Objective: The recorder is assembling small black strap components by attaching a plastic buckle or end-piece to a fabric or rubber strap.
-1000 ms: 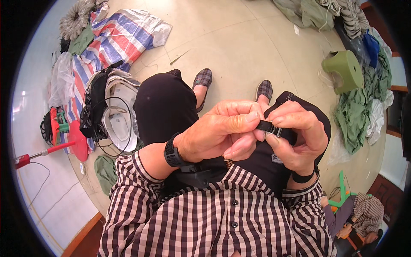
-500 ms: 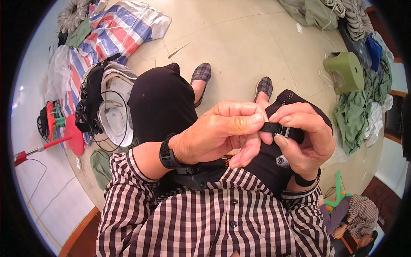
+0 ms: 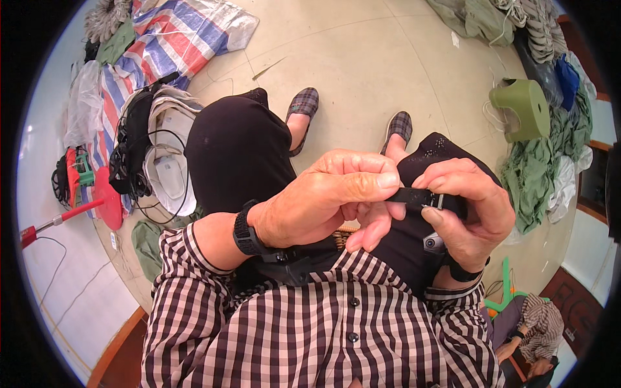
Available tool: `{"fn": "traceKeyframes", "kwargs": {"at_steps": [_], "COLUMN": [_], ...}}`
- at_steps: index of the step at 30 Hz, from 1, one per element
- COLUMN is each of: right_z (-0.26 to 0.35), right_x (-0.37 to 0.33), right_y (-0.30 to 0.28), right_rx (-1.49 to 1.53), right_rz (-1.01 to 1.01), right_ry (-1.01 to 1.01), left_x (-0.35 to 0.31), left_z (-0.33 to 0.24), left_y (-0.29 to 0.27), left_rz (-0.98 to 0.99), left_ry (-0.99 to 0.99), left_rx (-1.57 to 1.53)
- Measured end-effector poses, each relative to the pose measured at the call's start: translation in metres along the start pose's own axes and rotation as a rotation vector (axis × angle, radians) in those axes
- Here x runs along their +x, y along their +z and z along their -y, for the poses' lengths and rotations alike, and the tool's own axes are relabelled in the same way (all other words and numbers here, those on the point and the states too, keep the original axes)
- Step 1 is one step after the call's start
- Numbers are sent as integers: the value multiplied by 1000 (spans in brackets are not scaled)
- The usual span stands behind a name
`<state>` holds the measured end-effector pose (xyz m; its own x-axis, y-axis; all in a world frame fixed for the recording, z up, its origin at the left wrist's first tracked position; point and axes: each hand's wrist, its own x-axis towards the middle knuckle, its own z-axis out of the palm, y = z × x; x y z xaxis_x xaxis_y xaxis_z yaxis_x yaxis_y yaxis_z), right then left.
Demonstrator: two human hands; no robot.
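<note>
Above my lap, my left hand (image 3: 317, 200) pinches a short black strap (image 3: 414, 196) between thumb and fingers. The strap points right and ends in a silver metal buckle (image 3: 440, 201). Around that buckle end curls my right hand (image 3: 479, 204), thumb below and fingers above. The end of the strap inside the left hand is hidden by its fingers. A black band (image 3: 249, 233) circles my left wrist, and another dark band (image 3: 464, 273) is on the right one. Near the right wrist shows a small grey device with a round lens (image 3: 432, 243).
At left lie white containers (image 3: 169, 174) with black cords, beside a red-white-blue striped sheet (image 3: 174, 45) and a red disc on a pole (image 3: 108, 197). A green stool (image 3: 521, 110) and green cloth (image 3: 537, 187) are at right. Another person (image 3: 540, 323) sits at lower right.
My right hand has shifted slightly right, its fingertips farther from the left hand's. More of the black strap now shows between the hands. The left hand still pinches it.
</note>
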<state>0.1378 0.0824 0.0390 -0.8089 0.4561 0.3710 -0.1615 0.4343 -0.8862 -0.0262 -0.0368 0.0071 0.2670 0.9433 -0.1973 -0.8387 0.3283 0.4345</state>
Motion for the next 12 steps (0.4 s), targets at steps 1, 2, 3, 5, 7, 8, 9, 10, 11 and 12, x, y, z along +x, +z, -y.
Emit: {"fn": "traceKeyframes", "kwargs": {"at_steps": [1, 2, 3, 5, 7, 8, 9, 10, 11, 12], "right_z": [1, 1, 0, -1, -2, -3, -3, -4, -5, -4], "right_x": [1, 1, 1, 1, 0, 0, 0, 0, 1, 0], "right_y": [-1, -2, -2, -3, -3, -3, -4, -5, -6, -8], "right_rx": [-8, -17, -17, -37, -39, -40, -40, -56, -72, -74], "right_rz": [7, 13, 13, 32, 35, 39, 39, 66, 94, 109], "right_ry": [1, 1, 2, -9, 1, 10, 11, -6, -24, -6], "left_x": [0, 0, 0, 0, 0, 0, -1, -1, -1, 0], "left_z": [1, 2, 3, 5, 6, 6, 5, 5, 6, 7], "left_y": [-1, -2, -4, -6, -8, -7, -5, -4, -5, -6], "left_rz": [-3, -3, -8, -13, -4, -4, -34, -66, -38, -9], "left_ry": [-4, -6, -10, -15, -24, -24, -31, -38, -28, -20], "left_rx": [-7, -8, -10, -13, -21, -23, -15, -8, -22, -37]}}
